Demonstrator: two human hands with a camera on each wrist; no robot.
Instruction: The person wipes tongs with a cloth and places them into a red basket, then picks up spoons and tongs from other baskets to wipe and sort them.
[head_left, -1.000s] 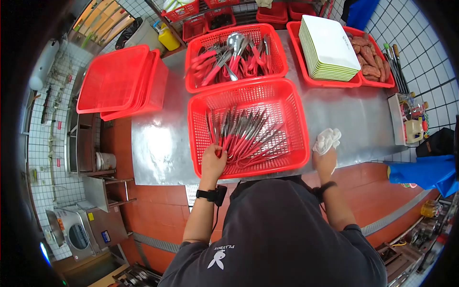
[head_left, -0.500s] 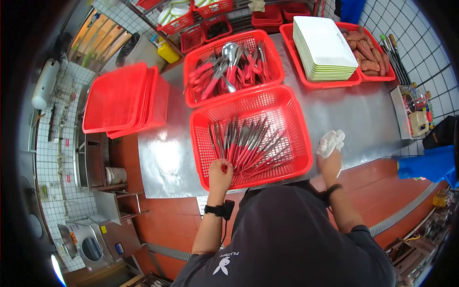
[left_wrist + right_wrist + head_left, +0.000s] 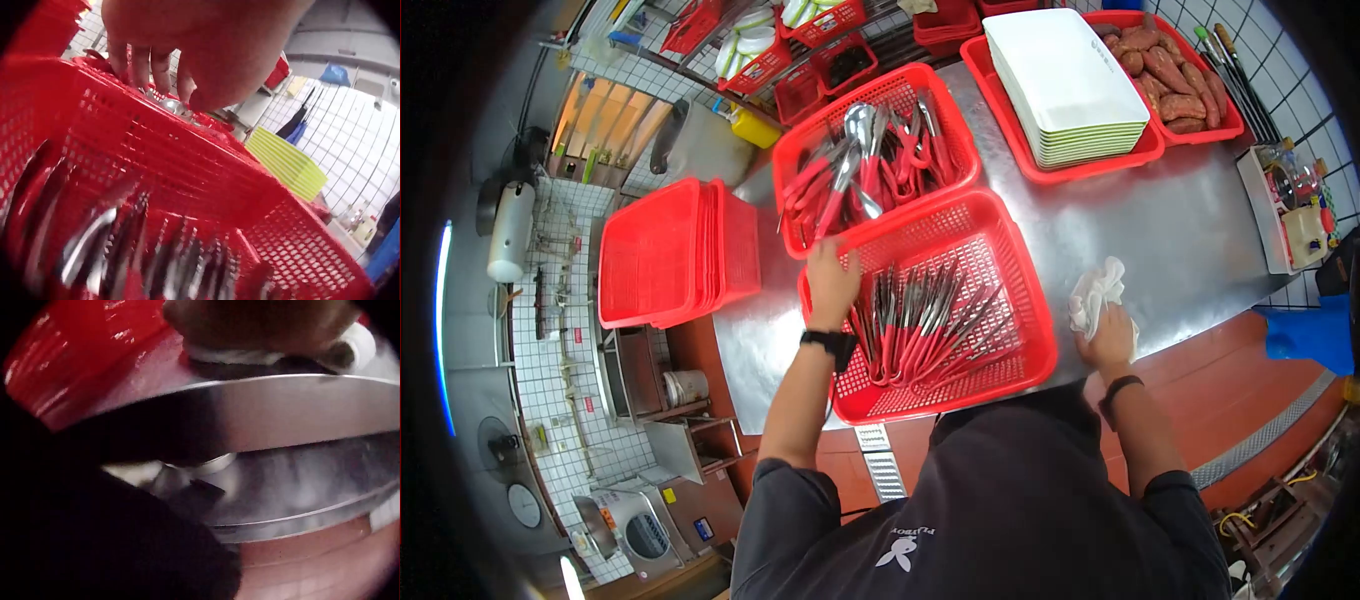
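My left hand (image 3: 833,288) is over the left rim of the near red basket (image 3: 1040,345), its fingers reaching toward the far red basket (image 3: 960,125). In the left wrist view its fingers (image 3: 160,74) hang loosely bent above the rim, with nothing seen between them. Red-handled tongs (image 3: 908,345) lie side by side in the near basket, metal ends pointing away from me. More red-handled tongs (image 3: 832,205) and a ladle (image 3: 859,122) are jumbled in the far one. At the table's right front, my right hand (image 3: 1112,340) holds a crumpled white cloth (image 3: 1095,295) against the metal top.
Nested red baskets (image 3: 655,255) stand at the table's left end. White rectangular plates (image 3: 1065,75) are stacked in a red tray at the back right, beside a basket of sweet potatoes (image 3: 1175,85). A white caddy with bottles (image 3: 1268,205) is at the right edge.
My left hand has left the tong handles at the near basket's front and moved forward to the rim between the baskets. My right hand stays with the cloth. The head view has turned.
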